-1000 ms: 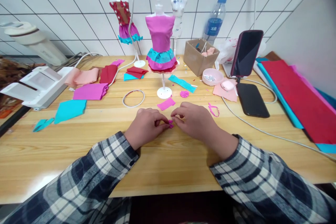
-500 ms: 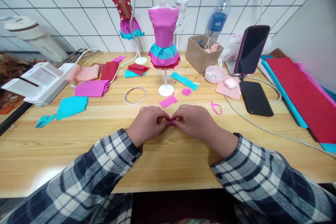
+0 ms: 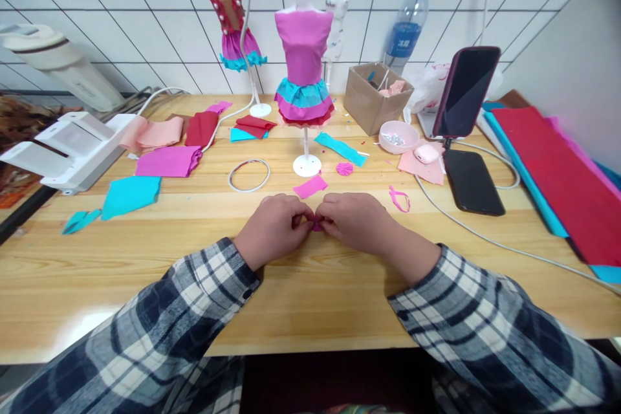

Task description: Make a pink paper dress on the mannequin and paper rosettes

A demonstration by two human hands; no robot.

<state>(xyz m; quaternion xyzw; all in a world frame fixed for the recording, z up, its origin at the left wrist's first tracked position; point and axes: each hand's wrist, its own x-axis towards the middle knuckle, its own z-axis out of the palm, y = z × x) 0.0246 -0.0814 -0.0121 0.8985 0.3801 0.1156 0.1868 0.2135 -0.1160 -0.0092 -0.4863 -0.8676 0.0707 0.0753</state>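
Low over the table's middle, my left hand and my right hand meet fingertip to fingertip. Both pinch a small piece of magenta crepe paper, mostly hidden by the fingers. Just beyond them lies a flat magenta strip. A pleated magenta rosette rests a little farther back, and a thin magenta loop is to the right of my right hand. Behind stands a small dress form in a magenta top with a ruffled turquoise, magenta and red skirt.
Two more dress forms stand behind, one in a red bodice. A cardboard box, a pink bowl of beads and phones sit right. Folded crepe paper and a white stand lie left. A cable crosses the right.
My right fingertips have come in to the magenta piece and now pinch it together with my left. The camera view has tilted slightly.
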